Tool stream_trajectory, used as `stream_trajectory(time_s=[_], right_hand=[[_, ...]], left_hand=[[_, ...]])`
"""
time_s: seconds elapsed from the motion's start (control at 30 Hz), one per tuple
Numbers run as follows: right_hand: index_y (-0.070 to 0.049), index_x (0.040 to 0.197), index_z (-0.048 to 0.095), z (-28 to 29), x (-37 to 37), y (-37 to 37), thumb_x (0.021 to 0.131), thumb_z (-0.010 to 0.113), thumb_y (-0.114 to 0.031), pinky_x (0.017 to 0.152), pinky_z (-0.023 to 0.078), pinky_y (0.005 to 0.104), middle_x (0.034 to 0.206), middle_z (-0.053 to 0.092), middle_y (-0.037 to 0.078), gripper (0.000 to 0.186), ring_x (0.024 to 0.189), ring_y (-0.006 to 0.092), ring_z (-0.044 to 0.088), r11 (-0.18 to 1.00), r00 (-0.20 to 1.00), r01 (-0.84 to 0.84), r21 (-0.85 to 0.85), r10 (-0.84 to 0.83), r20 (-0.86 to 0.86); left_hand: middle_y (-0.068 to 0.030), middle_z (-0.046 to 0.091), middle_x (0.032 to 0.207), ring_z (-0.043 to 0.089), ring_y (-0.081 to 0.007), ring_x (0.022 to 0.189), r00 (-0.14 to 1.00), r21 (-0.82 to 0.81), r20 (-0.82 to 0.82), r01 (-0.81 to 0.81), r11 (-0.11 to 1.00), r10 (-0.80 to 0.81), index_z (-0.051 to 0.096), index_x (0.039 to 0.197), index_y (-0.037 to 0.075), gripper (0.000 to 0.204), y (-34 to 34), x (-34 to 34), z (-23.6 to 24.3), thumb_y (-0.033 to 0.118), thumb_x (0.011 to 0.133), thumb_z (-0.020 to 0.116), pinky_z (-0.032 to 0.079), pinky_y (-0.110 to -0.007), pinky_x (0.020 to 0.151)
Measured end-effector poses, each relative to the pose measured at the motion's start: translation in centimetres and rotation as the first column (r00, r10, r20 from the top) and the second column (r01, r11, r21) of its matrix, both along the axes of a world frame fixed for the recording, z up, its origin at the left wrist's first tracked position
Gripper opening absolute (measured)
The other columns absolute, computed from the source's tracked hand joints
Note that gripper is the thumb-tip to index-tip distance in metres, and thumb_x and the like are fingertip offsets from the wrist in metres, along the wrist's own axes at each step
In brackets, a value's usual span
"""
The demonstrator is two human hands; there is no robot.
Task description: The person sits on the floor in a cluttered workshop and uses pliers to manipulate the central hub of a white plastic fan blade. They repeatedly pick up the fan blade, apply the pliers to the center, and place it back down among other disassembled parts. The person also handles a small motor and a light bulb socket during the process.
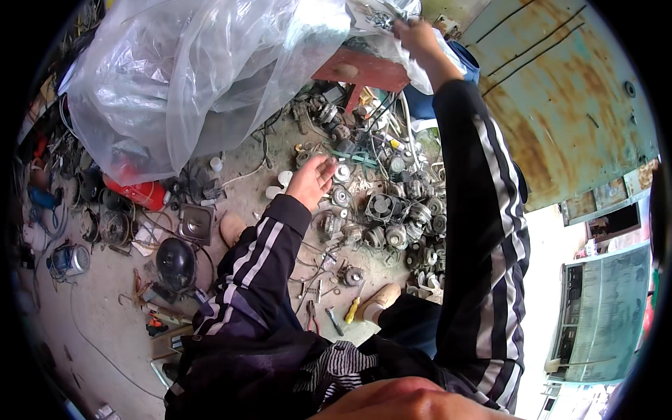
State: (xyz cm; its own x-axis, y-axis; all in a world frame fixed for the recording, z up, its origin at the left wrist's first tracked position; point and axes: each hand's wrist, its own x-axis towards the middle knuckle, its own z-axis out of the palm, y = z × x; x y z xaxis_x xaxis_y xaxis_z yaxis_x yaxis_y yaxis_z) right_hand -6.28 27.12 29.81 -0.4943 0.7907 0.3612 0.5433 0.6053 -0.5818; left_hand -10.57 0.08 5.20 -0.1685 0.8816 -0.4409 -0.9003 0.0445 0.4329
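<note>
While the person stands over a cluttered concrete floor [105, 308], the right hand [414, 33] is raised high at the top of the view, its grip closed on the edge of a big clear plastic sheet [189, 70]. The sheet lies mostly left of that grip, ballooning across the upper left and hiding the clutter under it. A red table [364, 70] sits just below and left of the right hand, partly under the plastic.

The left hand [311, 180] hangs lower, grip wide with fingers spread, holding nothing. It hovers just left of a pile of small electric motors [388, 210] heaped on the floor; touching or not, cannot tell. Motors too many and too tangled to count, well over ten. One square black fan [383, 207] sits in the heap.

Counted: one red gas cylinder [136, 190] lying under the plastic's lower edge, one black round compressor [175, 262], one square metal funnel-like box [196, 222], one blue-and-silver pump [68, 259] at far left, one yellow-handled screwdriver [353, 309], one pair of pliers [310, 315] near it. Two feet in light shoes, one [231, 227] beside the metal box, one [381, 297] by the screwdriver.

Wires run through the motor heap and across the floor. A rusty teal metal door [560, 105] fills the upper right. Both black striped sleeves block part of the floor.
</note>
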Motion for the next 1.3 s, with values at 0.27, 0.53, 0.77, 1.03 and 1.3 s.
stream_trajectory(time_s=[0.27,0.53,0.77,1.03,1.3], right_hand=[[-0.011,0.107,0.06,0.8,2.0,1.7,0.092,0.05,-0.03,0.038,0.039,0.0293,0.071,0.062,0.004,0.026,0.045,0.0149,0.047,0.99,0.954,0.069,-0.124,-0.102,-0.282],[-0.004,0.107,0.059,-4.8,14.6,-17.3,0.092,0.054,-0.031,0.054,0.043,0.0314,0.074,0.06,0.008,0.032,0.06,0.0173,0.054,0.988,0.969,-0.157,-0.007,0.155,0.191],[-0.006,0.097,0.059,-6.5,20.7,-30.6,0.094,0.049,-0.039,0.046,0.037,0.027,0.057,0.05,0.003,0.035,0.045,0.0122,0.043,0.933,0.918,-0.354,0.069,0.36,-0.166],[-0.012,0.075,0.047,-3.8,23.4,-37.9,0.089,0.039,-0.007,0.066,0.05,0.0424,0.057,0.046,0.002,0.017,0.049,0.0146,0.043,0.315,-0.233,-0.87,0.379,0.415,-0.88],[-0.014,0.056,0.035,-0.9,21.4,-39.0,0.08,0.042,0.005,0.09,0.053,0.0446,0.045,0.033,-0.005,0.032,0.041,0.0053,0.035,0.143,-0.337,-0.877,0.458,0.497,-0.799]], left_hand=[[0.0043,0.062,0.097,0.059,-0.0086,0.083,0.996,0.097,0.046,-0.084,0.992,0.08,0.057,0.102,0.015,0.022,0.3,-2.2,-1.3,0.032,0.088,0.057,0.042,-0.026,0.068],[0.0023,0.055,0.084,0.055,-0.0121,0.076,0.866,-0.097,0.011,-0.497,0.862,0.501,0.056,0.091,0.015,0.013,-0.3,-8.7,-1.9,0.022,0.082,0.062,0.039,-0.038,0.079],[0.0092,0.049,0.073,0.055,-0.0077,0.079,0.798,-0.039,0.027,-0.6,0.799,0.602,0.049,0.075,0.024,0.016,-2.4,-11.7,-3.7,0.026,0.08,0.064,0.037,-0.032,0.067],[0.0076,0.048,0.063,0.056,-0.0085,0.063,0.791,-0.058,0.047,-0.607,0.793,0.61,0.048,0.073,0.023,0.015,-2.3,-10.2,-2.4,0.023,0.082,0.061,0.038,-0.029,0.056],[0.0066,0.05,0.065,0.057,-0.0094,0.064,0.841,-0.021,0.124,-0.528,0.849,0.527,0.049,0.075,0.022,0.015,-1.9,-9.7,-3.0,0.024,0.082,0.061,0.039,-0.029,0.057]])
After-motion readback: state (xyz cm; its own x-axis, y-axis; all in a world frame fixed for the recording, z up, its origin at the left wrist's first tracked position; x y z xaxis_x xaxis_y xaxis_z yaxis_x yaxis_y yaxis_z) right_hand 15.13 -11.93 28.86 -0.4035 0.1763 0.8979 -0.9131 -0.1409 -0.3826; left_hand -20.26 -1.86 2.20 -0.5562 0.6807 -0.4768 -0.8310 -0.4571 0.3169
